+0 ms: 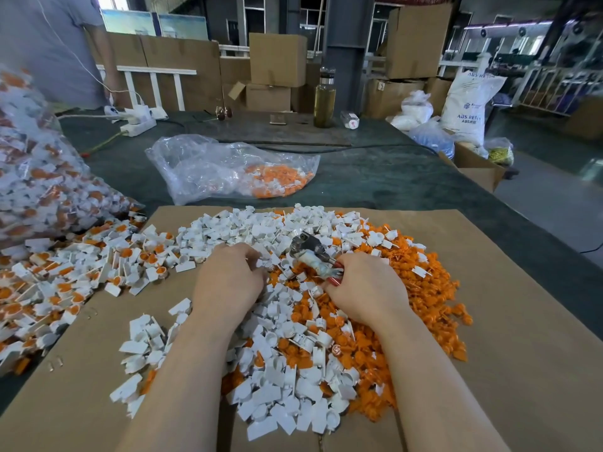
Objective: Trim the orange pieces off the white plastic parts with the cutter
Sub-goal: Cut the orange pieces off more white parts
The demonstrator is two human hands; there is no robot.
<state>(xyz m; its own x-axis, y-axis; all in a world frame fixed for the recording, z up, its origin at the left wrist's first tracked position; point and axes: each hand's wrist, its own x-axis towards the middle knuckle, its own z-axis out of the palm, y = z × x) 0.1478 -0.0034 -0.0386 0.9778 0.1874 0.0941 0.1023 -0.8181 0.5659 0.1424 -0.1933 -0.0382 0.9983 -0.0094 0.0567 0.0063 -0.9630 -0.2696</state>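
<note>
Two hands work over one big heap on the cardboard sheet point(509, 288). Landmark = that sheet. Left hand point(228, 275) sits palm-down near the sheet's middle, fingers curled into the white parts point(228, 230); looks like it pinches a small white piece at the fingertips, but can't tell for sure, too small. Right hand point(365, 288) just beside it, fingers wrapped round the red handles of the cutter point(313, 256); the metal head points up and away toward the sheet's far edge, w/ pale tape round the body. Whether the blades are apart or closed: can't tell.

Orange pieces point(424, 288) lie piled on the right half of the sheet, mixed w/ white ones toward the middle. Untrimmed parts point(65, 282), white w/ orange still on, spill over the sheet's left edge from a full clear bag point(36, 177) at its far left corner. Beyond the far edge, on the green table point(375, 184), lies a nearly flat clear bag point(202, 168) w/ some orange and white bits inside. Further back: a bottle point(324, 99) of yellowish liquid and cardboard boxes point(277, 60). A person in a grey shirt point(49, 44) stands behind the far left corner.
</note>
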